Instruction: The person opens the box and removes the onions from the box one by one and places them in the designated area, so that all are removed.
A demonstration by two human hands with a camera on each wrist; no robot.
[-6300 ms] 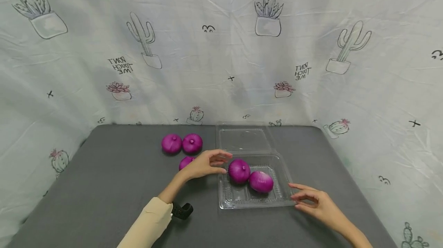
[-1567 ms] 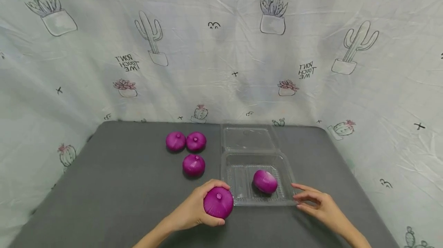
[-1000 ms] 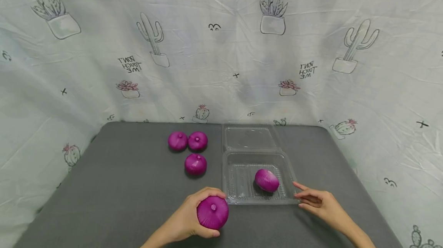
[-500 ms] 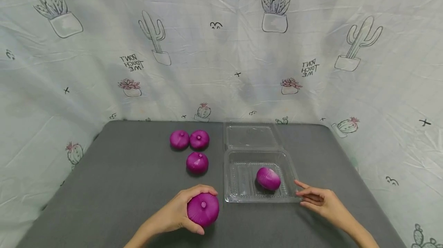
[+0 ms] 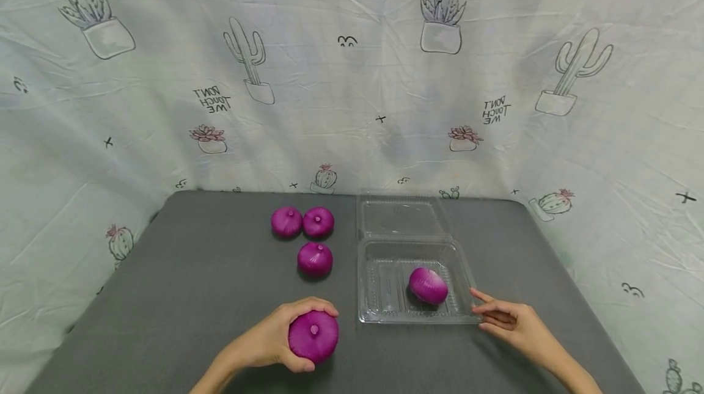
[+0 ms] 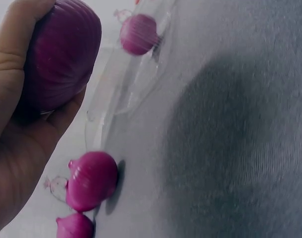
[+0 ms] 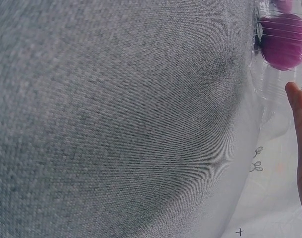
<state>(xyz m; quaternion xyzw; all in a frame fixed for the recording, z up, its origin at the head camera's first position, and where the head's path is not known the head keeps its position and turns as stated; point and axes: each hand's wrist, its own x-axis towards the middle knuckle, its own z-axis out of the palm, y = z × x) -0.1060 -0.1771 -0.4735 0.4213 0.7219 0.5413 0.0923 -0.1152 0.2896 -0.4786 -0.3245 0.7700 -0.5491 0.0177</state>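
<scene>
Left of the clear container (image 5: 385,284) and nearer than its front edge, purple onion (image 5: 315,338) clamped in left hand (image 5: 272,338), thumb and fingers curled round its sides, apparently raised off the gray table (image 5: 209,272). Deciding relation, as judged: container to the right of this grip and slightly farther off, left hand nearer than right to the held onion, stem end toward the head camera, no clear long axis. At the container's right front corner, right hand (image 5: 519,325), loosely bent; cannot tell whether pinching the rim or merely touching. Inside the container, right of middle, second onion (image 5: 428,286), longer way slanting from far left to near right. Left of the container, beyond the grip, single onion (image 5: 315,259), then side-by-side pair (image 5: 286,222). Behind the container's base, open lid (image 5: 404,218).
</scene>
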